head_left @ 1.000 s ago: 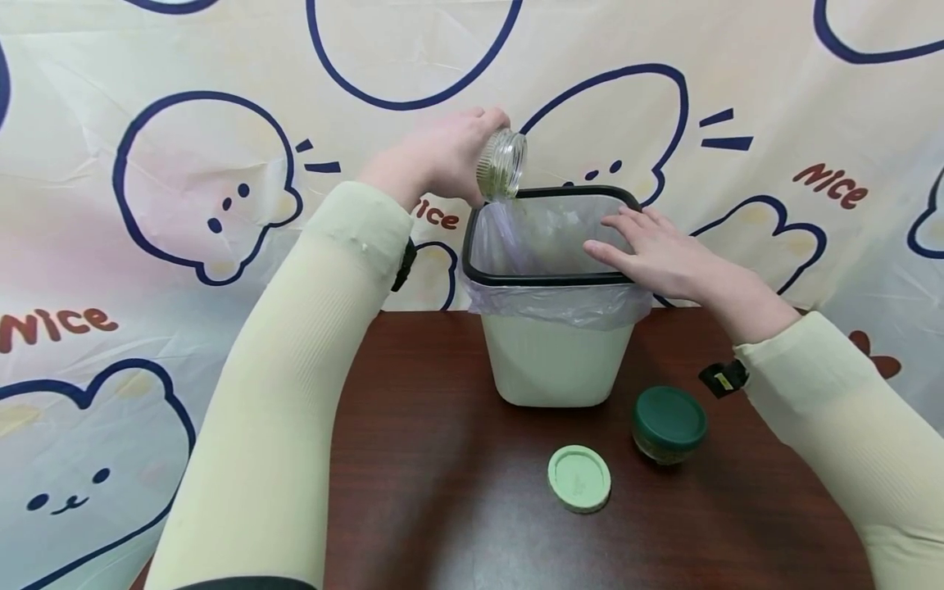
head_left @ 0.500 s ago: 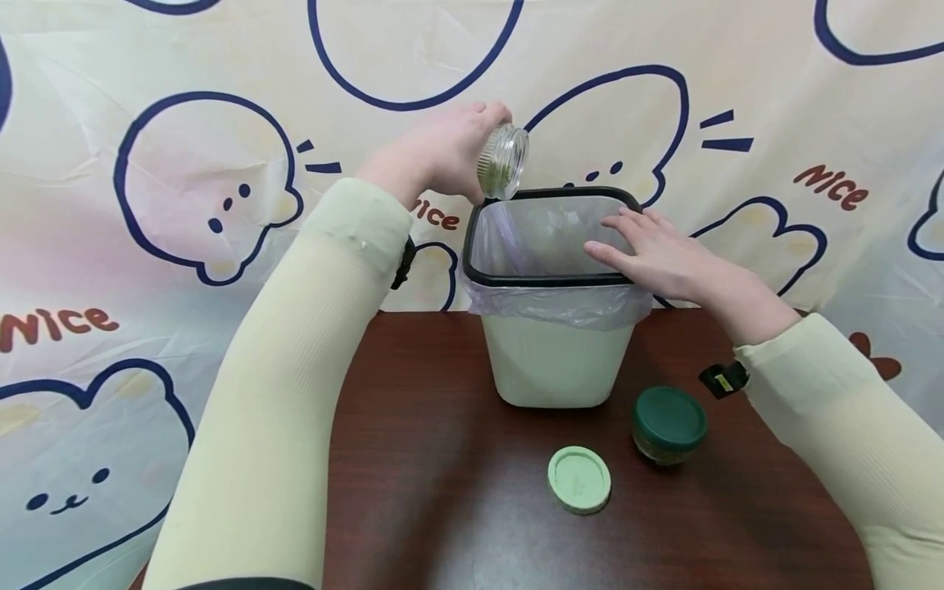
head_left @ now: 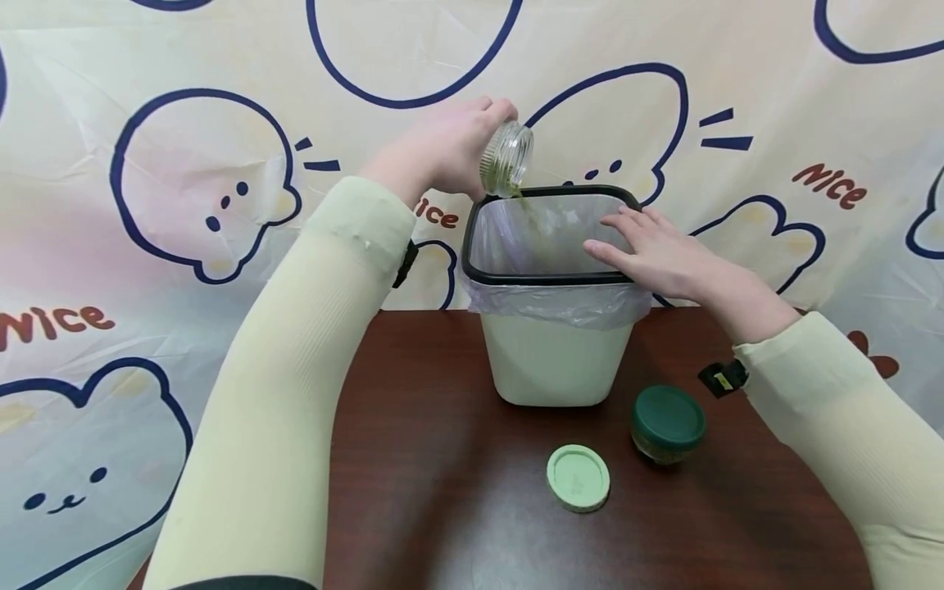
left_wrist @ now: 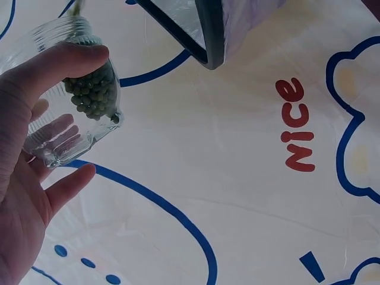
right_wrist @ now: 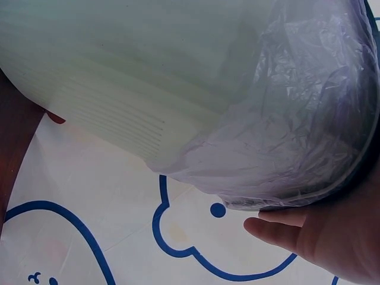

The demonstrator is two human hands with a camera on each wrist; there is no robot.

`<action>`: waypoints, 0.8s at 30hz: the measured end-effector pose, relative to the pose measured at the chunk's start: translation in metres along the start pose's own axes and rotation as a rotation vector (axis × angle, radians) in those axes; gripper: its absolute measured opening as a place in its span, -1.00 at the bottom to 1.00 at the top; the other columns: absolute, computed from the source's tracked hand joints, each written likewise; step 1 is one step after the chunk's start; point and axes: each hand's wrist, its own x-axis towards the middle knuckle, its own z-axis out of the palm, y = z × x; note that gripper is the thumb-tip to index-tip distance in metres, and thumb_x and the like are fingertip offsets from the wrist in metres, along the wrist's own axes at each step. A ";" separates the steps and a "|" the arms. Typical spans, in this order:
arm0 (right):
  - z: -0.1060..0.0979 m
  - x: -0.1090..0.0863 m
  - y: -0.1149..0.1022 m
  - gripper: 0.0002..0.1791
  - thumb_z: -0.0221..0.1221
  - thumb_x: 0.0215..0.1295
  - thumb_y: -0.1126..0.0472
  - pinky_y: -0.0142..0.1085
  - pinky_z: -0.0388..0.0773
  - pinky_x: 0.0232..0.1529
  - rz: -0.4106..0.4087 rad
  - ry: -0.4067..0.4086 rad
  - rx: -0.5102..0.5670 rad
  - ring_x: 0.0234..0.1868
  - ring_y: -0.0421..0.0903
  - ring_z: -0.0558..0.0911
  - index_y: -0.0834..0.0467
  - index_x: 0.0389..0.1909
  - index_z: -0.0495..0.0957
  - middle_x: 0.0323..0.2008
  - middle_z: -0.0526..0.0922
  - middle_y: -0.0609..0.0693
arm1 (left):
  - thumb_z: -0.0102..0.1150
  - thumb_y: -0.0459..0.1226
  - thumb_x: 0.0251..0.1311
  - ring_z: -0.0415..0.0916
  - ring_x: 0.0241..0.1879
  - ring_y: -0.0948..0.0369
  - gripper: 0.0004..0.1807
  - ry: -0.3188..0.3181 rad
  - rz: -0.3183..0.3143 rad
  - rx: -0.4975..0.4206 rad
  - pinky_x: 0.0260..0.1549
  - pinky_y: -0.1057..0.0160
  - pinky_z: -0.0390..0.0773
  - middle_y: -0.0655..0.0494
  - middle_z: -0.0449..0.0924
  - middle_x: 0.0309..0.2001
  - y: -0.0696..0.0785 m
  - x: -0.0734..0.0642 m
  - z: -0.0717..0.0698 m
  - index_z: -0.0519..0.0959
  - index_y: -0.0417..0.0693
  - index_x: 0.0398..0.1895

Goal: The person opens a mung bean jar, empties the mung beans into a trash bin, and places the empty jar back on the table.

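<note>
My left hand (head_left: pixel 453 152) grips a ribbed clear glass jar (head_left: pixel 507 160), tipped with its mouth down over the left side of the bin. Small green beans (left_wrist: pixel 92 92) are gathered inside it, and a thin stream of beans (head_left: pixel 527 211) falls from the mouth into the bin. The pale bin (head_left: pixel 556 360) has a black rim (head_left: pixel 549 279) and a translucent plastic bag (head_left: pixel 568 303) folded over its edge. Over the bin's right rim rests my right hand (head_left: pixel 656 250), fingers extended and thumb apart; the right wrist view shows its fingers (right_wrist: pixel 273 231) beside the bag's edge.
On the dark brown table (head_left: pixel 420 459), a light green lid (head_left: pixel 578 478) lies in front of the bin. To its right stands a jar with a dark green lid (head_left: pixel 669 422). A patterned cloth (head_left: pixel 221 344) hangs right behind the bin.
The left hand and jar have shifted slightly right and up. Beans fell from the mouth a second ago, hardly any showed half a second ago, and they stream again now. The right hand stays put.
</note>
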 end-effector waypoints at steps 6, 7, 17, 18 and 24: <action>0.000 0.001 0.001 -0.05 -0.25 0.37 -0.41 0.25 -0.21 0.35 -0.002 -0.002 0.007 0.48 0.27 -0.24 0.25 0.48 0.03 0.49 -0.15 0.33 | 0.50 -0.35 -0.20 0.31 0.18 -0.01 0.05 -0.021 -0.002 -0.040 0.15 0.02 0.37 -0.09 0.30 0.25 -0.002 0.001 0.004 0.11 -0.07 0.41; 0.000 0.001 0.001 -0.05 -0.25 0.38 -0.41 0.26 -0.21 0.35 -0.001 -0.003 0.007 0.47 0.28 -0.24 0.25 0.48 0.03 0.49 -0.15 0.33 | 0.50 -0.35 -0.20 0.31 0.18 -0.01 0.05 -0.024 -0.003 -0.043 0.15 0.02 0.37 -0.09 0.30 0.25 -0.002 0.001 0.005 0.11 -0.07 0.42; 0.000 0.000 -0.001 -0.04 -0.25 0.36 -0.43 0.24 -0.22 0.35 0.004 -0.001 0.000 0.48 0.26 -0.24 0.23 0.49 0.04 0.49 -0.14 0.31 | 0.50 -0.39 -0.20 0.27 0.23 -0.01 0.09 -0.029 -0.046 -0.067 0.18 0.02 0.37 -0.10 0.25 0.30 -0.006 -0.001 0.007 0.08 -0.06 0.44; 0.001 0.000 -0.002 -0.04 -0.25 0.36 -0.43 0.24 -0.22 0.35 0.004 -0.001 0.000 0.48 0.26 -0.24 0.23 0.49 0.04 0.49 -0.13 0.31 | 0.50 -0.39 -0.20 0.26 0.23 -0.01 0.09 -0.034 -0.050 -0.070 0.17 0.02 0.37 -0.10 0.25 0.30 -0.006 -0.002 0.007 0.07 -0.06 0.44; 0.001 -0.001 -0.002 -0.05 -0.25 0.36 -0.43 0.24 -0.21 0.35 0.003 -0.005 -0.003 0.48 0.25 -0.24 0.23 0.49 0.04 0.49 -0.13 0.31 | 0.53 -0.34 -0.18 0.25 0.28 -0.01 0.09 0.051 -0.048 -0.056 0.16 -0.05 0.38 -0.07 0.24 0.32 -0.006 -0.004 0.001 0.07 -0.03 0.45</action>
